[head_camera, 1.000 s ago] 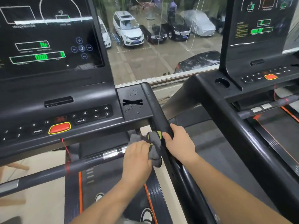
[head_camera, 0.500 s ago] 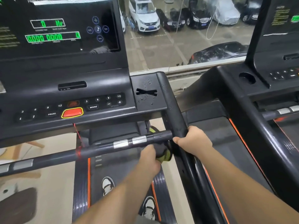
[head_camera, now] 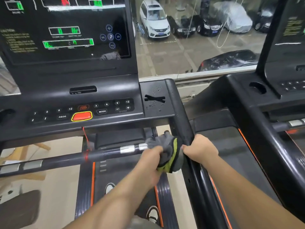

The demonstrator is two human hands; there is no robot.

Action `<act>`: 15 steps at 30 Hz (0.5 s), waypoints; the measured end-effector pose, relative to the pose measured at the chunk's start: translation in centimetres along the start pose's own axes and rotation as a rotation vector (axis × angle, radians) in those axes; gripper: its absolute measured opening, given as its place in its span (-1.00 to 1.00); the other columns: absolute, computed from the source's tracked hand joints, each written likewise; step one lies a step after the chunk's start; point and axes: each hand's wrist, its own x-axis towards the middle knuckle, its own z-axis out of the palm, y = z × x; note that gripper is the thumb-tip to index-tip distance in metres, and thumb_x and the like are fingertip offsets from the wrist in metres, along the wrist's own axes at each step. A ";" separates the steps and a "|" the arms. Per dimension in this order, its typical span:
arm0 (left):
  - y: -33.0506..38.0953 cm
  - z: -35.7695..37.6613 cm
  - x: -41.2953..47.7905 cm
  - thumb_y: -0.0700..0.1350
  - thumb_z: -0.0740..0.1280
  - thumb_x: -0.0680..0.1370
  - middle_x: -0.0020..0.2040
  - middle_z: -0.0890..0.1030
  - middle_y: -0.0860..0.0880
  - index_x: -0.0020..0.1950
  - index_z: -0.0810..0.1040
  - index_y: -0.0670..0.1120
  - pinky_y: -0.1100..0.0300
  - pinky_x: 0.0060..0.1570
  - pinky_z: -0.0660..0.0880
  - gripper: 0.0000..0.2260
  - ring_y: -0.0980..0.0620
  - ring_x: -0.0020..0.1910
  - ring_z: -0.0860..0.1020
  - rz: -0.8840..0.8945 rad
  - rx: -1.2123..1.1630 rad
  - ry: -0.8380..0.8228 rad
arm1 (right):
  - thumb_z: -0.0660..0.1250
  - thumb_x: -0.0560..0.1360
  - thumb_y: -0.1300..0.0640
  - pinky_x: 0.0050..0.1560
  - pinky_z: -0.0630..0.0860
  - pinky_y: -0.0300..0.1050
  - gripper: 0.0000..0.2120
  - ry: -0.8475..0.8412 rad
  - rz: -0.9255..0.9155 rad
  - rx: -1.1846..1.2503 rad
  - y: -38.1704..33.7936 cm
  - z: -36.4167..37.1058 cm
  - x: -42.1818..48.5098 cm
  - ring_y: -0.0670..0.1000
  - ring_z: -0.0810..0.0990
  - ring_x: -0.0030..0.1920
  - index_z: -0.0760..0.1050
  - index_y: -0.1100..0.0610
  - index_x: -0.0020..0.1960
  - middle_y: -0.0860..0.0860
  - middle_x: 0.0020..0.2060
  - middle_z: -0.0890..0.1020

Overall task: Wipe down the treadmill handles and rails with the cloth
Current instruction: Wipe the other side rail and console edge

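In the upper left of the frame the treadmill's dark console screen [head_camera: 66, 35] shows green readouts. Below it is a strip of numbered buttons with a red stop button [head_camera: 82, 116] edged in yellow. A red cord [head_camera: 85, 138] hangs from under that button down to the crossbar [head_camera: 66, 158]. This black horizontal handle runs from the left edge towards the centre of the frame and carries silver sensor pads [head_camera: 127, 149] near its right end.

Just right of those pads, at lower centre, the left hand [head_camera: 152, 160] has its fingers curled around the cloth [head_camera: 170, 151], a bunched grey cloth with a yellow-green edge. The cloth is wrapped over the right end of the crossbar, where the bar meets the side rail [head_camera: 181, 116].

Above the cloth, the flat corner panel [head_camera: 154, 98] of the console is speckled with water droplets. The black side rail slopes down from that panel towards the bottom of the frame.

Just right of the cloth, the right hand [head_camera: 200, 150] grips the side rail, fingers curled round it with the fingertips close beside the cloth. Below the hands, a shoe [head_camera: 152, 212] stands on the belt [head_camera: 125, 176].

Across the upper centre a window [head_camera: 189, 52] looks out on parked cars, and a second treadmill [head_camera: 247, 113] fills the right side of the frame.
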 end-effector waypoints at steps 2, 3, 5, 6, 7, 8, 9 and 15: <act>2.9 0.1 -1.0 -0.20 0.30 0.56 -0.13 0.70 -0.15 0.01 0.61 -0.17 0.10 -0.17 0.59 -0.88 -0.10 -0.16 0.66 0.207 0.162 0.072 | 0.42 0.50 -0.11 -0.15 0.49 -0.07 -0.69 0.005 -0.015 -0.009 0.0 -0.1 -0.1 0.07 0.54 -0.19 0.36 0.00 -0.23 -0.08 -0.27 0.52; 3.9 0.3 -1.3 -0.21 0.26 0.57 -0.18 0.66 -0.10 -0.05 0.57 -0.14 0.22 -0.26 0.51 -0.90 -0.02 -0.22 0.61 0.352 0.245 0.109 | 0.42 0.51 -0.10 -0.19 0.48 -0.08 -0.69 0.016 -0.021 -0.010 0.0 -0.1 -0.2 0.03 0.52 -0.24 0.36 0.01 -0.23 -0.09 -0.29 0.52; 4.9 0.9 -2.2 -0.24 0.24 0.57 -0.16 0.65 -0.08 -0.03 0.55 -0.13 0.35 -0.29 0.48 -0.89 0.10 -0.23 0.56 0.563 0.375 0.138 | 0.41 0.51 -0.08 -0.27 0.46 -0.09 -0.72 0.016 -0.035 0.006 0.1 0.0 -0.4 -0.04 0.50 -0.32 0.38 0.01 -0.23 -0.07 -0.31 0.53; 4.7 1.0 -2.0 -0.26 0.23 0.57 -0.12 0.67 -0.09 0.00 0.56 -0.15 0.38 -0.26 0.49 -0.88 0.11 -0.21 0.57 0.593 0.414 0.132 | 0.40 0.51 -0.06 -0.28 0.49 -0.08 -0.75 -0.012 -0.039 0.025 0.3 -0.1 -0.5 -0.04 0.53 -0.31 0.40 0.02 -0.21 -0.04 -0.29 0.57; 4.4 0.9 -1.6 -0.26 0.23 0.58 -0.11 0.67 -0.11 0.03 0.56 -0.19 0.35 -0.23 0.51 -0.87 0.09 -0.19 0.58 0.565 0.423 0.123 | 0.40 0.49 -0.04 -0.25 0.54 -0.06 -0.80 -0.058 -0.037 0.058 0.5 -0.3 -0.3 0.00 0.59 -0.27 0.45 0.03 -0.18 0.01 -0.26 0.62; 4.1 0.7 -1.0 -0.24 0.23 0.59 -0.12 0.68 -0.13 0.03 0.56 -0.22 0.28 -0.24 0.53 -0.87 0.03 -0.18 0.61 0.496 0.401 0.124 | 0.39 0.47 -0.02 -0.22 0.58 -0.05 -0.84 -0.103 -0.037 0.103 0.7 -0.8 -0.2 0.03 0.65 -0.22 0.51 0.06 -0.16 0.06 -0.22 0.67; 4.1 0.4 -0.6 -0.22 0.24 0.59 -0.12 0.69 -0.15 0.03 0.58 -0.22 0.21 -0.23 0.55 -0.85 -0.03 -0.16 0.65 0.409 0.364 0.135 | 0.37 0.45 0.00 -0.23 0.58 -0.07 -0.85 -0.141 -0.030 0.144 0.8 -1.5 -0.1 0.04 0.68 -0.19 0.56 0.09 -0.14 0.08 -0.19 0.70; 9.7 -0.4 0.5 -0.12 0.27 0.51 -0.15 0.72 -0.10 -0.08 0.60 -0.12 0.07 -0.10 0.68 -0.87 -0.07 -0.15 0.70 0.415 0.351 0.146 | 0.27 0.60 -0.03 -0.25 0.43 -0.23 -0.80 -0.047 -0.078 0.329 -2.8 -3.9 2.9 -0.07 0.59 -0.20 0.49 0.07 -0.11 -0.06 -0.22 0.61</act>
